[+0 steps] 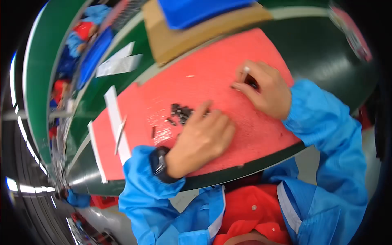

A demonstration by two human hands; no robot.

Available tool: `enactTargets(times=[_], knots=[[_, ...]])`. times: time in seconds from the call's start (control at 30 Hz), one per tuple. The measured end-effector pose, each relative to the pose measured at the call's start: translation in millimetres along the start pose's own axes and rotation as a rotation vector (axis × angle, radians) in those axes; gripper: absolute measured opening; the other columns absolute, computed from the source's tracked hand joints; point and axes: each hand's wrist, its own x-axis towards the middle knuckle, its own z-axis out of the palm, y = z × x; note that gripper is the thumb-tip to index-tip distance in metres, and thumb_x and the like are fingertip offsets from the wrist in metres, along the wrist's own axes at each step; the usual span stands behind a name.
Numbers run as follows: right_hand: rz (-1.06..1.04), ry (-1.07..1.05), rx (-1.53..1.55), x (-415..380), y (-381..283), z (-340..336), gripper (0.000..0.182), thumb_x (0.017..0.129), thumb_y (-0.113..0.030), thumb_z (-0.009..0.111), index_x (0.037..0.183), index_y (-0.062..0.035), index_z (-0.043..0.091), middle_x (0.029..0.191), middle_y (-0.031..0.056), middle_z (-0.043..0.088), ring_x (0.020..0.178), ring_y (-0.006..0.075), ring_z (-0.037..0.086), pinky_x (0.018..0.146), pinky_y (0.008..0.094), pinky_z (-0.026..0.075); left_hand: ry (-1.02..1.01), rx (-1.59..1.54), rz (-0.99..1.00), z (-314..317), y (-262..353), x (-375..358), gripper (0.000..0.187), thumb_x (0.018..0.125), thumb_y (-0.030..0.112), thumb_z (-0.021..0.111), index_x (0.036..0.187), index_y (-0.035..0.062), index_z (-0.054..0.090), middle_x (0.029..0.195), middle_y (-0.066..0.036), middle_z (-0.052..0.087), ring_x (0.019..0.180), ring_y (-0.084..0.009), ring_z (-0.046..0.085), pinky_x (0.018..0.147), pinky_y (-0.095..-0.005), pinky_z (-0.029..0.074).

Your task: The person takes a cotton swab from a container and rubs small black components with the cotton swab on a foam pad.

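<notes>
On the red mat (204,81) lies a loose pile of small black parts (181,112). My left hand (204,136) rests palm down at the right side of this pile, fingers bent and index finger reaching forward. A bit of black shows by its fingers, but its fingertips are partly hidden. Farther right, my right hand (267,87) is raised near the mat's right side, thumb and index finger curled toward each other. A small dark part (252,83) shows inside its curled fingers. Motion blur softens its details.
Tweezers (120,134) lie on a white strip (116,122) to the left. Papers (118,61) lie beyond it. A blue tray (200,12) sits on brown cardboard (159,41) at the back. People in blue and red (83,30) are at the far left.
</notes>
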Motion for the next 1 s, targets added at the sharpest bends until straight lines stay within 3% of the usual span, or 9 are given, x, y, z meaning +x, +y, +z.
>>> enactTargets(times=[0.07, 0.37, 0.47, 0.57, 0.7, 0.87, 1.0], knots=[[0.061, -0.007, 0.03, -0.9, 1.5, -2.0, 0.016, 0.078, -0.003, 0.067, 0.082, -0.0035, 0.052, 0.071, 0.0103, 0.057, 0.067, 0.0276, 0.055, 0.059, 0.0357, 0.044, 0.051, -0.04, -0.089, -1.7, -4.3, 5.6, 0.024, 0.069, 0.009, 0.059, 0.09, -0.0002, 0.063, 0.094, -0.012, 0.061, 0.092, -0.0254, 0.059, 0.089, -0.0442, 0.045], [0.098, 0.002, 0.091, 0.9, 5.2, -1.5, 0.017, 0.079, -0.003, 0.068, 0.085, -0.0036, 0.052, 0.071, 0.0077, 0.057, 0.068, 0.019, 0.059, 0.059, 0.0285, 0.046, 0.208, -0.102, 0.048, 13.9, -39.6, 14.1, 0.023, 0.068, 0.012, 0.058, 0.089, 0.0024, 0.062, 0.098, -0.012, 0.061, 0.097, -0.0261, 0.058, 0.088, -0.0419, 0.046], [0.102, 0.012, 0.114, 1.8, 5.4, -2.9, 0.017, 0.08, -0.003, 0.068, 0.085, -0.0032, 0.052, 0.072, 0.0069, 0.056, 0.069, 0.0162, 0.06, 0.061, 0.0261, 0.047, 0.31, -0.144, -0.075, 2.6, -38.9, -0.4, 0.027, 0.068, 0.011, 0.059, 0.093, 0.0018, 0.064, 0.099, -0.012, 0.061, 0.095, -0.0276, 0.059, 0.084, -0.0395, 0.048], [0.034, 0.02, 0.186, 4.0, 5.4, -3.2, 0.016, 0.081, -0.001, 0.067, 0.087, -0.0026, 0.052, 0.075, 0.0063, 0.056, 0.07, 0.0141, 0.059, 0.063, 0.0245, 0.048, 0.258, -0.131, -0.098, 6.6, -28.6, -4.1, 0.029, 0.067, 0.011, 0.058, 0.094, 0.0013, 0.065, 0.1, -0.012, 0.062, 0.095, -0.0285, 0.059, 0.082, -0.0385, 0.049], [0.12, -0.028, 0.266, 4.6, 3.9, -3.3, 0.015, 0.082, 0.0, 0.066, 0.087, -0.0025, 0.052, 0.077, 0.0065, 0.057, 0.07, 0.0141, 0.059, 0.064, 0.0237, 0.048, 0.235, -0.102, -0.069, 17.9, -26.4, -1.0, 0.03, 0.068, 0.011, 0.058, 0.095, 0.0007, 0.065, 0.1, -0.013, 0.062, 0.094, -0.0284, 0.06, 0.081, -0.0381, 0.049], [0.027, -0.045, 0.322, 2.3, 4.4, -1.1, 0.014, 0.083, -0.001, 0.065, 0.088, -0.0028, 0.052, 0.079, 0.0069, 0.058, 0.072, 0.0149, 0.06, 0.065, 0.0245, 0.049, 0.279, 0.028, -0.038, 9.1, -32.9, -9.2, 0.032, 0.067, 0.013, 0.058, 0.096, -0.0009, 0.064, 0.099, -0.013, 0.061, 0.092, -0.0271, 0.059, 0.081, -0.0379, 0.049], [0.008, -0.058, 0.159, 1.8, 6.1, 1.6, 0.015, 0.082, -0.001, 0.065, 0.088, -0.0033, 0.051, 0.077, 0.0076, 0.058, 0.071, 0.017, 0.061, 0.064, 0.026, 0.049, 0.242, -0.05, 0.01, 0.4, -19.1, -13.7, 0.032, 0.066, 0.013, 0.059, 0.095, -0.0016, 0.064, 0.098, -0.013, 0.061, 0.092, -0.0256, 0.059, 0.081, -0.0387, 0.048]])
